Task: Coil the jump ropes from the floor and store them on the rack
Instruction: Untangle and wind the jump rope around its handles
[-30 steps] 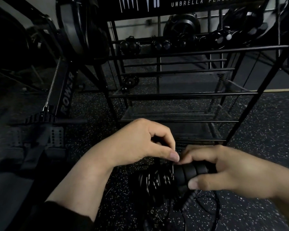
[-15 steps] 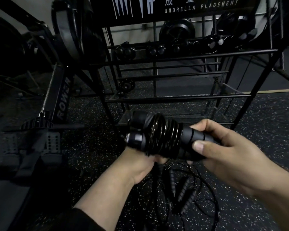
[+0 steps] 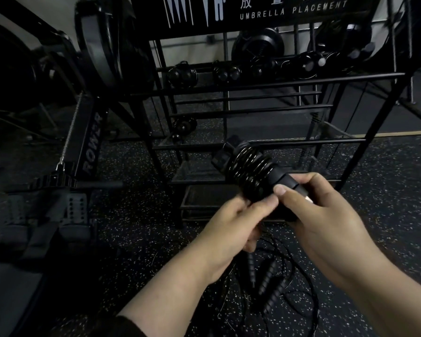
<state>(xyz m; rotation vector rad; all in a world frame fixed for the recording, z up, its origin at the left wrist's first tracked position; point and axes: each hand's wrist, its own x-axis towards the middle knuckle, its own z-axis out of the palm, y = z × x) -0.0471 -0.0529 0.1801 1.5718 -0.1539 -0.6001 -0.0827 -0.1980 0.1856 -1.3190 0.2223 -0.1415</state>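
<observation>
rack sign (image 3: 265,10) reads "umbrella placement"; rower (image 3: 91,144) "power".

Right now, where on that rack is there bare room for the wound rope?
The rack's lower rails and mesh shelf look bare. Its top rail is crowded with stored ropes. The floor under both hands is tangled with loose ropes.

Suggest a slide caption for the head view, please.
Both hands, left and right, hold a coiled jump rope before the rack.

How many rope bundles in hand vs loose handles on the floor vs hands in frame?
Coiled jump rope bundle, held by both hands: 1
Loose jump rope handles on floor: 3 discernible, dim
Hands: 2, left hand, right hand
Total: 6
</observation>
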